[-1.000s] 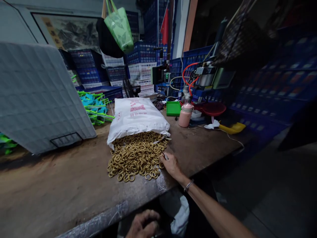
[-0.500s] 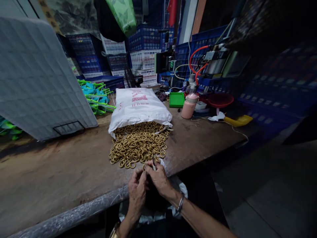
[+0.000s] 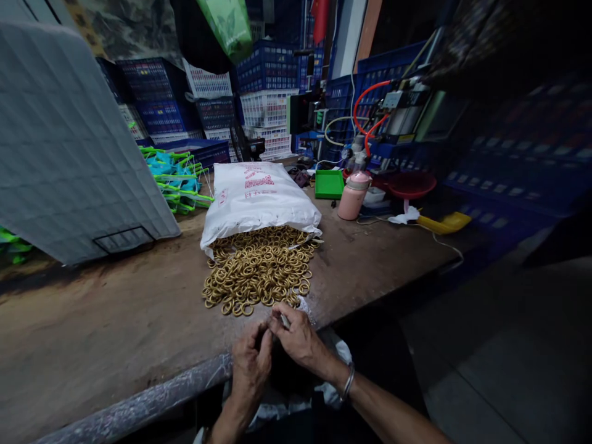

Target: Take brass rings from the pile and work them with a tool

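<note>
A pile of brass-coloured rings (image 3: 256, 271) spills from the open mouth of a white sack (image 3: 259, 197) onto the wooden workbench (image 3: 115, 320). Both hands meet at the bench's near edge, just in front of the pile. My left hand (image 3: 252, 364) is closed in a pinch against the right one; what it holds is too small to make out. My right hand (image 3: 298, 339) is closed around a thin grey metal piece that sticks out between its fingers. A bracelet sits on the right wrist.
A large grey padded panel (image 3: 69, 154) leans at the left. Green and blue hangers (image 3: 178, 179) lie behind it. A pink bottle (image 3: 354, 194), green tray (image 3: 329, 184), red bowl (image 3: 411, 184), yellow scoop (image 3: 446, 223) and a machine with red hoses (image 3: 393, 117) stand at the back right. Stacked crates (image 3: 263, 105) fill the background.
One second ago my right hand reached into the ring pile and my left hand was low below the bench. Both hands then came together at the bench edge, and now sit slightly lower.
</note>
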Tool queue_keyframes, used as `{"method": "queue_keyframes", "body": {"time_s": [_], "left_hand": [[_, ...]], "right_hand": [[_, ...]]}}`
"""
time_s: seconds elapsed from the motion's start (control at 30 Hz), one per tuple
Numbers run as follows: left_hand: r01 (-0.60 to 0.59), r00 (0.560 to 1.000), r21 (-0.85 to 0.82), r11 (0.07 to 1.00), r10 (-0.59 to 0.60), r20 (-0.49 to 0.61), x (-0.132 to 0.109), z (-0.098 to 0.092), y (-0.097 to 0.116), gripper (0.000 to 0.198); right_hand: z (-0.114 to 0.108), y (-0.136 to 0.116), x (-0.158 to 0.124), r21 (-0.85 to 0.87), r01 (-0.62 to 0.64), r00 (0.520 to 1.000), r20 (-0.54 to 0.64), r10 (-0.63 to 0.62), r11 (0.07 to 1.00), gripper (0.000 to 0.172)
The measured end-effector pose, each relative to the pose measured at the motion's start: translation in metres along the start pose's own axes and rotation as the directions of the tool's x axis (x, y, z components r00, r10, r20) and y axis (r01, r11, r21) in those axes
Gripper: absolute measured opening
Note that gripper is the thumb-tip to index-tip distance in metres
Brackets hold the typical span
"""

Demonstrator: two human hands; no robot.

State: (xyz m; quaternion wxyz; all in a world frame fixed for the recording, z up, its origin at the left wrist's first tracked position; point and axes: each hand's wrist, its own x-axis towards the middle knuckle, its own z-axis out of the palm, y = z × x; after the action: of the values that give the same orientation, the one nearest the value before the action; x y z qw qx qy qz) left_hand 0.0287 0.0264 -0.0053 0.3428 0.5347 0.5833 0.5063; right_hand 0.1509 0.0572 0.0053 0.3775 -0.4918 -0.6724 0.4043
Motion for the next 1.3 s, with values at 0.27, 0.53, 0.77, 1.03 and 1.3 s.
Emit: {"method": "queue_keyframes", "body": {"time_s": [0.27, 0.53, 0.77, 1.03, 1.3], "left_hand": [[0.388, 0.906, -0.238, 0.89, -0.322, 0.274, -0.003, 0.0, 0.0, 0.026], [0.509, 0.852, -0.331, 0.795, -0.411, 0.324, -0.006, -0.002, 0.002, 0.028], [0.439, 0.893, -0.329, 0.836, -0.363, 0.267, -0.005, -0.004, 0.0, 0.029], [0.418, 0.901, -0.281, 0.864, -0.353, 0.254, -0.009, -0.01, -0.004, 0.028], [0.436, 0.85, -0.27, 0.859, -0.295, 0.436, -0.032, -0.025, 0.002, 0.028]], "right_hand": [[0.007, 0.007, 0.004, 0.131, -0.148, 0.989, 0.01, 0.148, 0.98, 0.019], [0.004, 0.002, 0.003, 0.038, -0.155, 0.987, 0.051, 0.153, 0.987, 0.024], [0.002, 0.007, -0.006, -0.371, 0.129, 0.969, 0.245, -0.037, 0.92, 0.016], [0.011, 0.012, -0.006, -0.625, 0.126, 0.966, 0.256, 0.049, 0.771, 0.026], [0.028, 0.002, 0.014, -0.706, 0.106, 0.976, 0.207, 0.061, 0.7, 0.031]]}}
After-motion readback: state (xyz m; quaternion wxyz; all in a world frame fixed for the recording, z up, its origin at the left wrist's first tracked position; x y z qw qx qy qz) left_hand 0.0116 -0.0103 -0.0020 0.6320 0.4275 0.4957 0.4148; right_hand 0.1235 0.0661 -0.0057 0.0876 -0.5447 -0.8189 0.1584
